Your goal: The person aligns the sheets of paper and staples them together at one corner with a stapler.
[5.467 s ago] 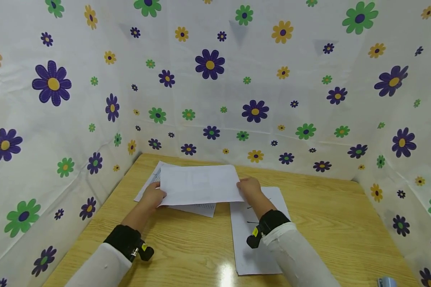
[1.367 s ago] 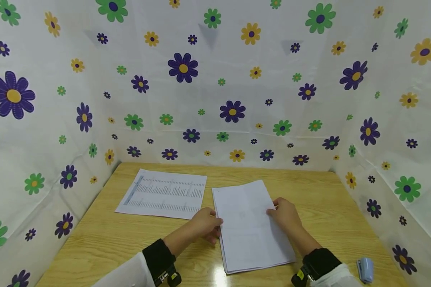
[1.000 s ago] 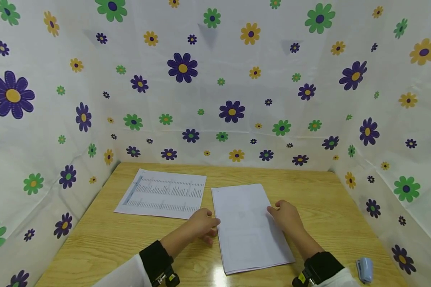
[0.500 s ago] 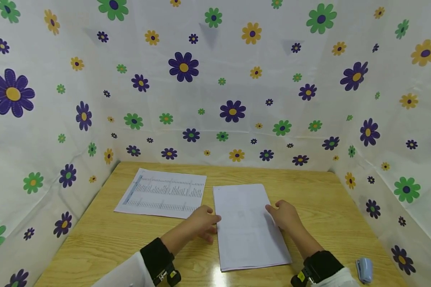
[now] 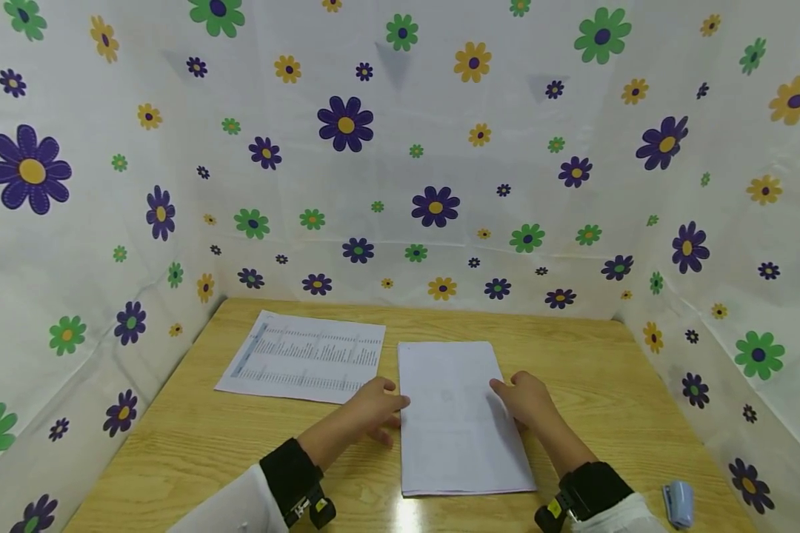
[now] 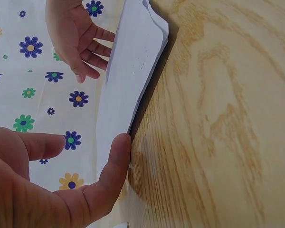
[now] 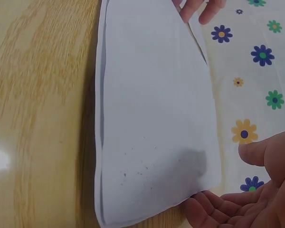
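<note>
A stack of blank white sheets (image 5: 463, 418) lies in the middle of the wooden table (image 5: 607, 370), long side running away from me. My left hand (image 5: 378, 406) rests with straight fingers against the stack's left edge. In the left wrist view its thumb (image 6: 115, 159) touches the paper stack (image 6: 133, 71). My right hand (image 5: 521, 396) lies with relaxed fingers against the right edge. In the right wrist view the fingertips (image 7: 213, 209) sit under the paper's (image 7: 152, 118) near edge. Neither hand grips anything.
A printed sheet with tables of small text (image 5: 307, 357) lies flat at the back left of the table. A small blue-grey stapler (image 5: 678, 503) sits at the front right corner. Flower-patterned cloth walls (image 5: 433, 148) close in the table on three sides.
The sheet held over the left pile went onto the right stack. Over the last second both hands nudged the stack's sides, so it turned slightly and now lies straighter.
</note>
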### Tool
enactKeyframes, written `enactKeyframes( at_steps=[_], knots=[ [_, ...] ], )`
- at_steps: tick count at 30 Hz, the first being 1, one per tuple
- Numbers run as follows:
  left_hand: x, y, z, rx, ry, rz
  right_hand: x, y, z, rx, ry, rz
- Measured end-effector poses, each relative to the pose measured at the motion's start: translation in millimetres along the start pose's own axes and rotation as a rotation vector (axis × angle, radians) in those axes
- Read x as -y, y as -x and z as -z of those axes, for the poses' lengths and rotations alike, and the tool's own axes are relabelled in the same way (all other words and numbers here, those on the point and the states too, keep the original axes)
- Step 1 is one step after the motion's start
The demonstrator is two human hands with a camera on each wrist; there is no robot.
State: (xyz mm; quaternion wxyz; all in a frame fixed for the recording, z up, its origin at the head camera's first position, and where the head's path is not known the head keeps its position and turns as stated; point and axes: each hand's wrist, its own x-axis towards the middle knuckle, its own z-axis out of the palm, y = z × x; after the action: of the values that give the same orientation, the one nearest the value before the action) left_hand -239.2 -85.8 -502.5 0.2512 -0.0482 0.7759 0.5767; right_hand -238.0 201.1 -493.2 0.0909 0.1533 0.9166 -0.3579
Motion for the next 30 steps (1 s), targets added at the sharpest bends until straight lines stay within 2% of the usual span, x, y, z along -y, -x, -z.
enactKeyframes(
  at_steps=[11, 15, 19, 24, 30],
  knots=[
    [-1.6, 3.7, 5.8, -0.002, -0.013, -0.022, 7.4, -2.6, -0.3, 0.026, 0.036, -0.025],
    [-4.2, 6.2, 18.0, -0.034, -0.015, -0.052, 18.7, -4.7, 3.2, 0.016, 0.092, 0.03],
    [-8.5, 7.7, 38.9, -0.09, -0.033, -0.059, 36.3, -8.4, 0.9, 0.014, 0.069, 0.073],
    [-7.7, 3.9, 74.2, -0.159, -0.102, -0.06, 63.1, -11.4, -13.6, 0.048, -0.067, 0.045],
    [-4.0, 0.3, 118.1, -0.265, -0.243, -0.025, 92.4, -6.8, -43.7, 0.086, -0.224, 0.096]
  ],
)
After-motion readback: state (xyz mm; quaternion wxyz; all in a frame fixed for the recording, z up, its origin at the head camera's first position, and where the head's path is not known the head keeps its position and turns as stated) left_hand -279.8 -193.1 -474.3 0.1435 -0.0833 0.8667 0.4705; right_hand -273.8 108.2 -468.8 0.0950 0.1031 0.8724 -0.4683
